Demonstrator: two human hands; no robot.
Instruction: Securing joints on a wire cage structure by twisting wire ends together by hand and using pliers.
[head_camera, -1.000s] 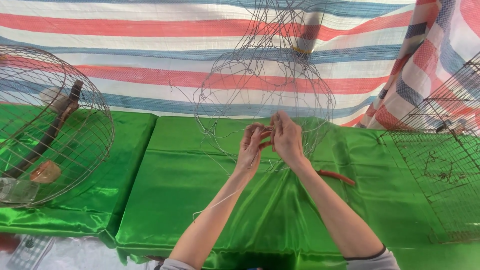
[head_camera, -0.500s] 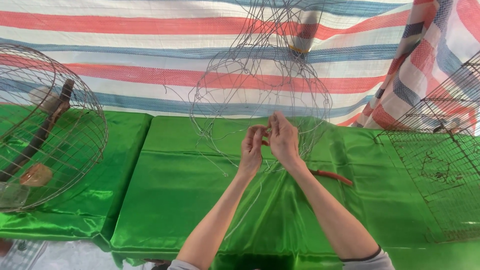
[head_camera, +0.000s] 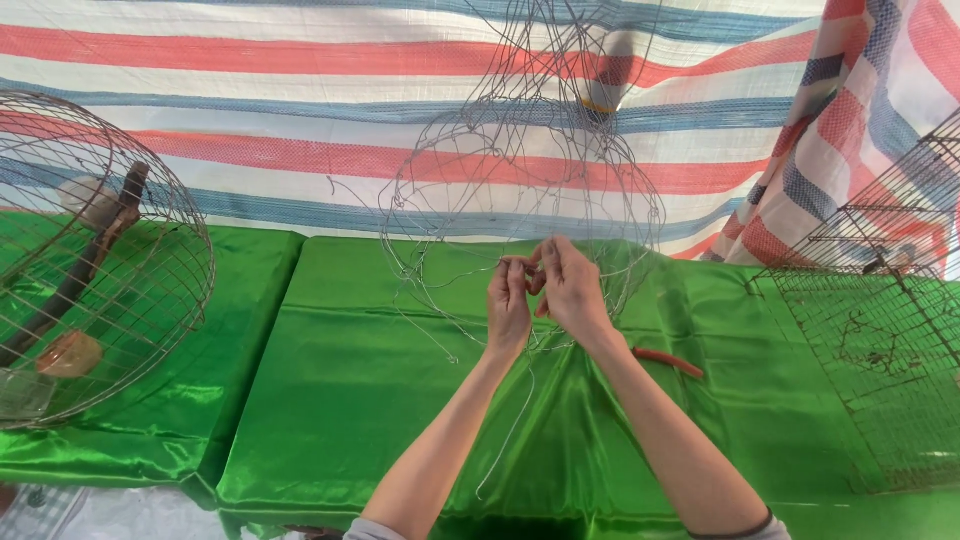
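Both hands are up at the half-built wire frame, and the thin strands blur against the striped tarp behind, so its exact shape is hard to read. The left hand and right hand meet fingertip to fingertip, pinching one wire between them; a loose end trails down past the wrists. Just right of the right forearm lies a reddish tool on the green satin tabletop. A round cage sits far left, a square mesh cage far right, both cut off.
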